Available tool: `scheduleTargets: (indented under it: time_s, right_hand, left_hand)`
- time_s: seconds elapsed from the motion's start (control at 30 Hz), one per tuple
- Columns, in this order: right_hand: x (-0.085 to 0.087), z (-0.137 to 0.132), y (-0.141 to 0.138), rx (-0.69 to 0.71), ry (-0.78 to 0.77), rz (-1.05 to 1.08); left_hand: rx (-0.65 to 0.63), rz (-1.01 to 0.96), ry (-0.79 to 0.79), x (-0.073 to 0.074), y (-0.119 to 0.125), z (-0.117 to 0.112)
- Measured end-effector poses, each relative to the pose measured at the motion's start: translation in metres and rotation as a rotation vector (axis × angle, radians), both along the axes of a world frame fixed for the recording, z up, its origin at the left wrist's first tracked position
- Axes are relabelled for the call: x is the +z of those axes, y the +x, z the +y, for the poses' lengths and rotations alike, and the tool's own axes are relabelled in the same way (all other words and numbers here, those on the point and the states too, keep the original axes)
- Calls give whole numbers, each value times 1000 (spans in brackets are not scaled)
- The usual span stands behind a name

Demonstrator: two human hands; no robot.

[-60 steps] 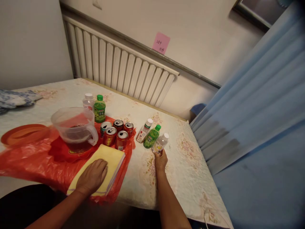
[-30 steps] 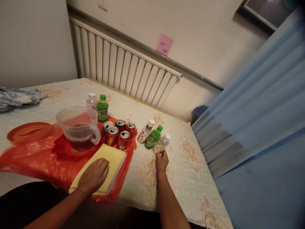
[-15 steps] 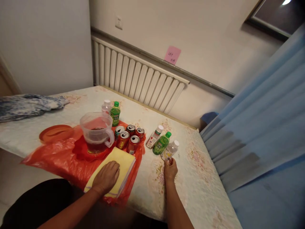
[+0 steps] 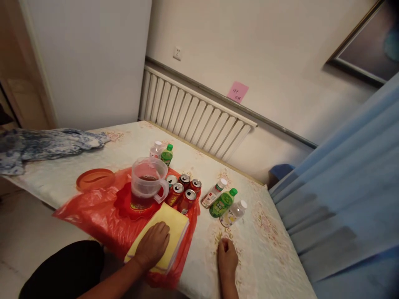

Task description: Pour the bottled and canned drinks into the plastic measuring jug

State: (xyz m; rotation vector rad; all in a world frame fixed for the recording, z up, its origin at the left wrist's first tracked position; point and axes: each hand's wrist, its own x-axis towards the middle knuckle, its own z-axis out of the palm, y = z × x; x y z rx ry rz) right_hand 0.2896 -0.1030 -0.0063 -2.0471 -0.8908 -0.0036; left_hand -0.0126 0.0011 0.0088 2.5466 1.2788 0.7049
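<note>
My left hand (image 4: 154,244) lies flat on a folded yellow cloth (image 4: 174,222), its fingers stretched out together. My right hand (image 4: 228,255) rests on the flowered tablecloth, fingers curled in and nothing visible in them. Just beyond it stands a clear bottle with a white cap (image 4: 233,214), apart from the hand. Beside that are a green drink bottle (image 4: 223,203) and a white-capped bottle with a red-and-white label (image 4: 213,194). Several opened cans (image 4: 188,201) cluster behind the cloth. Left of them, a clear plastic jug (image 4: 146,182) of dark liquid sits on a red scalloped dish (image 4: 123,203).
A red plastic bag (image 4: 90,216) is spread beneath the dish and cloth. An orange-red lid (image 4: 95,179) lies at its left. Two more bottles, one green-capped (image 4: 167,154), stand behind the jug. Blue patterned fabric (image 4: 59,143) lies far left; a blue curtain (image 4: 352,187) hangs right.
My right hand has drawn back from the clear bottle's base toward the near table edge. My left hand stays on the cloth. The view has shifted, so the scene sits further right and lower.
</note>
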Motion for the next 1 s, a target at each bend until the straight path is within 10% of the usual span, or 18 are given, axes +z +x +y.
scheduleTargets:
  time_s: [0.27,0.43,0.67,1.0]
  right_hand:
    - [-2,-13,-36,-24,23,111]
    - [67,26,-53,74,125,176]
    - [194,163,-96,569,130,41]
    - [225,369,-171,746,-21,-611]
  left_hand:
    - [-7,-82,-259,16,7,19]
    - [-256,-286,-449,30,2,41]
    - [-475,-543,-874,27,-5,59]
    - [-534,-543,-991,30,-11,61]
